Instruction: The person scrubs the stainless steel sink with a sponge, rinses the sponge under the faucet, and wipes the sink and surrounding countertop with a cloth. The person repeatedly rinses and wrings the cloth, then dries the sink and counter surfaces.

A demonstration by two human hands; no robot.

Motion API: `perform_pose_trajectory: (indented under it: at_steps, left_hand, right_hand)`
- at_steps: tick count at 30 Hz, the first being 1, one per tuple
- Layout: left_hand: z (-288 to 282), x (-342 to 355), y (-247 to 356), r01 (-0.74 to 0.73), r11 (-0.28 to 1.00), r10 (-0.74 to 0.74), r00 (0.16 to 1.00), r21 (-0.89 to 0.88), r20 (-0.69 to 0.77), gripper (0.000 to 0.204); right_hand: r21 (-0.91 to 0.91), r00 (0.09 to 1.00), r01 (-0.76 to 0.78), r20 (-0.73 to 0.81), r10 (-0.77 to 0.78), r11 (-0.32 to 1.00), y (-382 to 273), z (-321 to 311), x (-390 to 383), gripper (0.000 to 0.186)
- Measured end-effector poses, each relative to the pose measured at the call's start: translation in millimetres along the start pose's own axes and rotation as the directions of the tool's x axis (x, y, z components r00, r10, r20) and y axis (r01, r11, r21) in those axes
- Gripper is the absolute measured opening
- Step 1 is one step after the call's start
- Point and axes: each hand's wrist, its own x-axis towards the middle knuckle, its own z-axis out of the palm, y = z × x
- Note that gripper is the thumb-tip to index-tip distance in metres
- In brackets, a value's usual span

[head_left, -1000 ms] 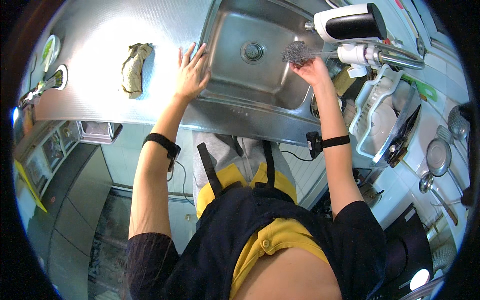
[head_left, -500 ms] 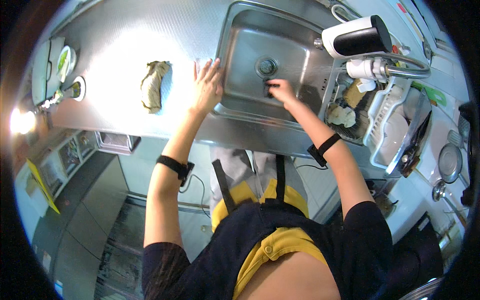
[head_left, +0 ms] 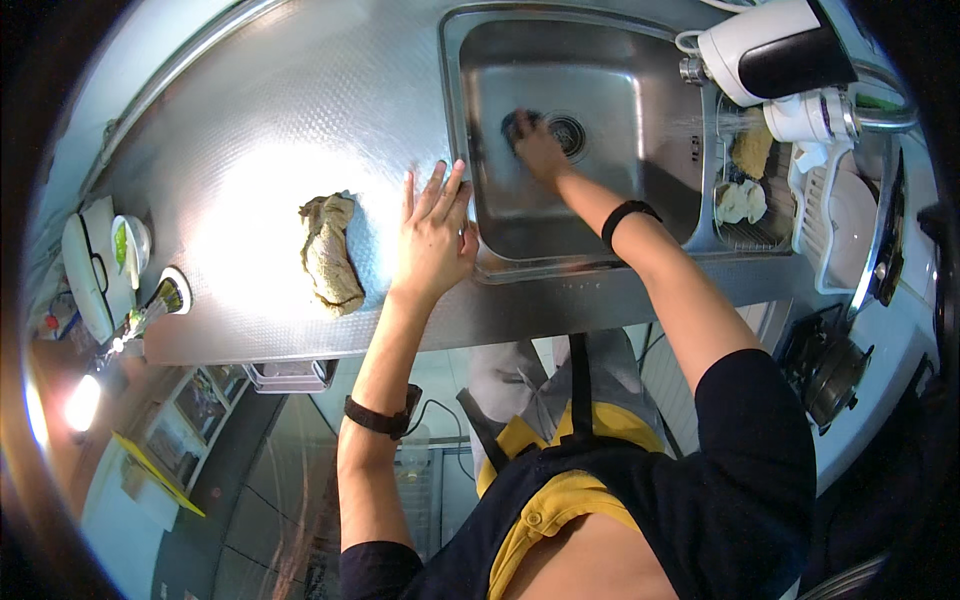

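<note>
I have my right hand (head_left: pixel 540 150) down in the steel sink (head_left: pixel 600 250), gripping a dark scouring scrubber (head_left: pixel 513 127) against its bottom, just left of the drain (head_left: pixel 566 135). My left hand (head_left: pixel 432 235) lies on the counter (head_left: pixel 210 120) beside the sink's left edge, fingers stretched and spread, holding nothing. A crumpled, olive-beige bundle (head_left: pixel 330 255), perhaps cloth, lies to its left. At the sink's right, water sprays from a white tap fitting (head_left: pixel 795 120) beneath a white-and-black unit (head_left: pixel 760 50).
Right of the sink are a wire basket with sponges (head_left: pixel 748 150), a white dish rack (head_left: pixel 820 220), dark knives (head_left: pixel 888 250) and a pot (head_left: pixel 835 385). At the counter's left end stand a small white bowl (head_left: pixel 138 245), a white case (head_left: pixel 88 275) and a lit lamp (head_left: pixel 85 400).
My right hand has moved with the scrubber from beside the tap leftward across the sink bottom, past the drain. My left hand stays on the counter. The whole view has shifted.
</note>
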Motion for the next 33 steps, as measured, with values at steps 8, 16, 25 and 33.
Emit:
perform_pose_trajectory:
  at_steps: [8, 16, 25, 33]
  left_hand:
    - [-18, 7, 4, -0.016, 0.999, 0.012, 0.993, 0.033, 0.120, 0.053]
    - [-9, 43, 38, 0.039, 0.948, -0.078, 0.991, 0.317, 0.112, 0.049]
    - [-12, 34, 37, -0.009, 0.934, -0.083, 0.966, 0.356, 0.243, 0.055]
    - [-11, 37, 51, 0.053, 0.909, -0.182, 0.943, 0.413, 0.278, 0.055]
  right_hand:
    - [0.610, 0.868, -0.495, 0.316, 0.383, 0.619, 30, -3, -25, 0.052]
    - [0.128, 0.842, 0.334, 0.405, -0.357, 0.934, -3, -8, -56, 0.053]
    - [-0.107, 0.966, -0.153, 0.191, 0.172, 0.982, 117, -44, -104, 0.025]
    - [-0.299, 0.839, 0.133, 0.541, 0.053, 0.945, 181, -63, -131, 0.030]
